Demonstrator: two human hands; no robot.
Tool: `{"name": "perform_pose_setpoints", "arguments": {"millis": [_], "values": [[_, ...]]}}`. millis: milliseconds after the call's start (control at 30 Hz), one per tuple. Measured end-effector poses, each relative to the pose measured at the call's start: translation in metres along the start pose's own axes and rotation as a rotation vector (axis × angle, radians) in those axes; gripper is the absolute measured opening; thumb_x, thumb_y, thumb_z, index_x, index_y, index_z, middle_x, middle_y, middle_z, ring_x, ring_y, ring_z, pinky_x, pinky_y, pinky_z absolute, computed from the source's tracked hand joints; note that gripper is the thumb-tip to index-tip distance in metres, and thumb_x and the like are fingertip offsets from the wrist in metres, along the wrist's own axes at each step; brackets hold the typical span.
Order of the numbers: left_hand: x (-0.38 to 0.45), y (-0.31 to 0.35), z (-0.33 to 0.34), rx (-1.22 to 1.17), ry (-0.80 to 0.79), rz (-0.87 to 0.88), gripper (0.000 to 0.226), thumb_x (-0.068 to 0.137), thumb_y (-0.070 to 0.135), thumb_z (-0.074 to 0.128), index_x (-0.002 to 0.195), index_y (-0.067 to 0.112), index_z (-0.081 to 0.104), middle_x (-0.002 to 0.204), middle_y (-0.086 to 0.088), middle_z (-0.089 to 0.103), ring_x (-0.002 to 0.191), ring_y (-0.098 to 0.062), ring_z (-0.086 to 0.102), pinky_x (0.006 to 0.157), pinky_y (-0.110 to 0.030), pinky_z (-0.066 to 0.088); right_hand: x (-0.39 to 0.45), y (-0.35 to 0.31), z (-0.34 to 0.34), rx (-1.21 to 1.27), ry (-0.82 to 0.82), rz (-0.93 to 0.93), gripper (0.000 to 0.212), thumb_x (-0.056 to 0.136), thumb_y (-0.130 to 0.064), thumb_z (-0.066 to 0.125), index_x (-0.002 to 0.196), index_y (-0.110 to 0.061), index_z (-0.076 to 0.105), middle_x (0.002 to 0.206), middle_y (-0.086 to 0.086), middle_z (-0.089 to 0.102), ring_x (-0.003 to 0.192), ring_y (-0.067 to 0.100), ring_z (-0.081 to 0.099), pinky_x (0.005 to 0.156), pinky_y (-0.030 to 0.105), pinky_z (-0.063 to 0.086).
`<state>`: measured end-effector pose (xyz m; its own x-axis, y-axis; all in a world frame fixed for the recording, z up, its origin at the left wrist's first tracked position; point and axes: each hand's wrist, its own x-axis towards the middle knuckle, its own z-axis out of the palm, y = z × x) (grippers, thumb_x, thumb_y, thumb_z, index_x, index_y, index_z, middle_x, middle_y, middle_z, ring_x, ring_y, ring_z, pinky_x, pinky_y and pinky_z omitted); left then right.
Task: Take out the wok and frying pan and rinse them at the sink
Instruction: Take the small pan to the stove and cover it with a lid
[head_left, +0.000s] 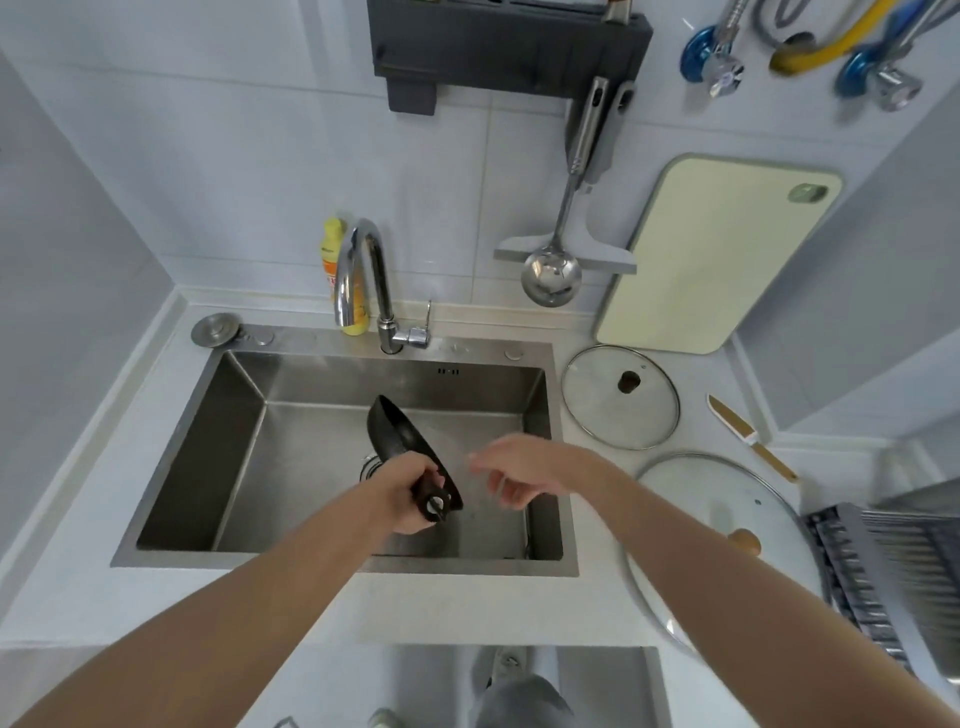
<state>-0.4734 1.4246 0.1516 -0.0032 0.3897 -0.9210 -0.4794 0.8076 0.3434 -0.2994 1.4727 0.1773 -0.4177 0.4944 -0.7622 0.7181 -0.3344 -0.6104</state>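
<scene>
Left hand (402, 496) holds the frying pan (410, 447) tilted over the sink (171, 452), right hand (519, 470) just beside it. Faucet (371, 283) beyond both hands; two lids (621, 397) right of the right hand, on the counter.

Both forearms are bare from the bottom edge of the view up to the wrists, with no sleeve showing on either. The left hand (402, 493) and the right hand (519, 467) are bare too: no glove, ring, watch or band can be seen. The right fingers are blurred. At the lower edge, grey trousers (519, 701) show, with a light shoe tip (383, 718) beside them.
</scene>
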Motion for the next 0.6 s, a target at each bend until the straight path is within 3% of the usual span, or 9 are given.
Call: {"name": "perform_pose_setpoints", "arguments": {"millis": [67, 133, 200, 233, 300, 367, 433, 500, 600], "values": [[0.001, 0.005, 0.016, 0.011, 0.016, -0.019, 0.012, 0.093, 0.003, 0.048, 0.081, 0.007, 0.049, 0.070, -0.006, 0.051, 0.062, -0.016, 0.051, 0.083, -0.028, 0.050, 0.006, 0.025, -0.044, -0.040, 0.184, 0.020, 0.034, 0.101, -0.031, 0.051, 0.117, -0.003, 0.061, 0.083, 0.011, 0.061, 0.060, 0.017, 0.058, 0.056, 0.025, 0.051], [0.002, 0.010, 0.035, 0.003, 0.001, -0.050, 0.015, 0.092, 0.005, 0.049, 0.078, 0.008, 0.049, 0.069, -0.007, 0.051, 0.061, -0.017, 0.051, 0.067, -0.027, 0.049, 0.019, 0.053, -0.089, -0.093, 0.388, 0.060, 0.030, 0.099, -0.028, 0.051, 0.107, -0.001, 0.061, 0.080, 0.010, 0.061, 0.063, 0.020, 0.059, 0.054, 0.028, 0.052], [0.007, 0.015, 0.054, -0.006, -0.009, -0.066, 0.014, 0.092, 0.006, 0.049, 0.078, 0.008, 0.049, 0.069, -0.007, 0.051, 0.061, -0.017, 0.052, 0.056, -0.028, 0.050, 0.030, 0.087, -0.132, -0.168, 0.597, 0.084, 0.017, 0.091, -0.026, 0.053, 0.095, -0.010, 0.059, 0.080, 0.008, 0.063, 0.069, 0.025, 0.064, 0.066, 0.038, 0.057], [0.012, 0.016, 0.060, -0.021, 0.000, -0.069, 0.014, 0.093, 0.005, 0.049, 0.079, 0.008, 0.048, 0.068, -0.006, 0.051, 0.061, -0.017, 0.052, 0.053, -0.027, 0.051, 0.033, 0.105, -0.151, -0.212, 0.699, 0.097, 0.015, 0.088, -0.025, 0.055, 0.097, -0.013, 0.056, 0.086, 0.008, 0.065, 0.078, 0.028, 0.066, 0.074, 0.040, 0.057], [0.014, 0.019, 0.063, -0.074, 0.016, -0.091, 0.012, 0.093, 0.005, 0.051, 0.082, 0.006, 0.048, 0.067, -0.006, 0.050, 0.061, -0.014, 0.052, 0.049, -0.027, 0.054, 0.038, 0.133, -0.181, -0.285, 0.842, 0.116, 0.030, 0.086, -0.021, 0.060, 0.115, -0.015, 0.052, 0.112, 0.012, 0.061, 0.099, 0.033, 0.063, 0.084, 0.039, 0.051], [0.023, 0.023, 0.072, -0.078, 0.022, -0.092, 0.007, 0.093, 0.005, 0.053, 0.088, 0.005, 0.049, 0.066, -0.005, 0.051, 0.062, -0.013, 0.053, 0.046, -0.029, 0.055, 0.053, 0.158, -0.214, -0.330, 0.837, 0.130, 0.057, 0.087, -0.017, 0.061, 0.140, -0.020, 0.040, 0.137, 0.014, 0.045, 0.114, 0.035, 0.058, 0.089, 0.040, 0.048], [0.028, 0.027, 0.076, -0.082, 0.046, -0.109, 0.006, 0.092, 0.005, 0.054, 0.097, 0.005, 0.050, 0.061, -0.005, 0.054, 0.060, -0.011, 0.055, 0.047, -0.028, 0.055, 0.074, 0.171, -0.235, -0.396, 0.772, 0.129, 0.072, 0.090, -0.018, 0.060, 0.153, -0.026, 0.027, 0.149, 0.011, 0.033, 0.123, 0.034, 0.053, 0.094, 0.041, 0.046], [0.031, 0.031, 0.079, -0.081, 0.054, -0.132, 0.009, 0.092, 0.006, 0.054, 0.099, 0.005, 0.050, 0.053, -0.005, 0.055, 0.051, -0.011, 0.058, 0.048, -0.028, 0.055, 0.093, 0.176, -0.245, -0.470, 0.730, 0.108, 0.069, 0.091, -0.020, 0.059, 0.153, -0.027, 0.028, 0.148, 0.012, 0.035, 0.120, 0.034, 0.055, 0.092, 0.040, 0.047], [0.033, 0.036, 0.083, -0.126, 0.076, -0.141, 0.007, 0.091, 0.005, 0.055, 0.095, 0.006, 0.050, 0.052, -0.005, 0.055, 0.048, -0.012, 0.060, 0.048, -0.029, 0.056, 0.113, 0.178, -0.248, -0.513, 0.729, 0.044, 0.045, 0.092, -0.015, 0.054, 0.136, -0.024, 0.051, 0.134, 0.015, 0.044, 0.100, 0.036, 0.062, 0.082, 0.038, 0.049]]}}
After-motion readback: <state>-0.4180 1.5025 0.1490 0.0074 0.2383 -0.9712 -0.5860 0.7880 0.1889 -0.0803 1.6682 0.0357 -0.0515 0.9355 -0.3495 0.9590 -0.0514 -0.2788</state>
